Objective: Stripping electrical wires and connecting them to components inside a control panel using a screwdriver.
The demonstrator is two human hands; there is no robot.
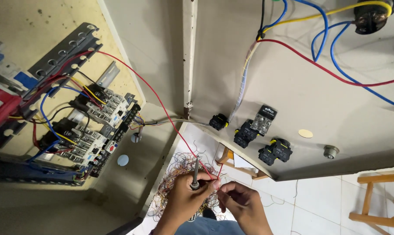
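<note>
An open electrical cabinet [153, 65] hangs over white floor tiles [310, 200]. The left hand [186, 198] fists a screwdriver [195, 173], tip upward. The thin red wire [162, 104] runs down from the contactors [88, 126], its end pinched by the right hand [242, 202].

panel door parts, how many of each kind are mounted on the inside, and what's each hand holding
Black switch blocks: 4
Black round unit with wires, top corner: 1
Grey round fitting: 1
Total: 6
Left hand holds a screwdriver; right hand pinches a red wire.
</note>
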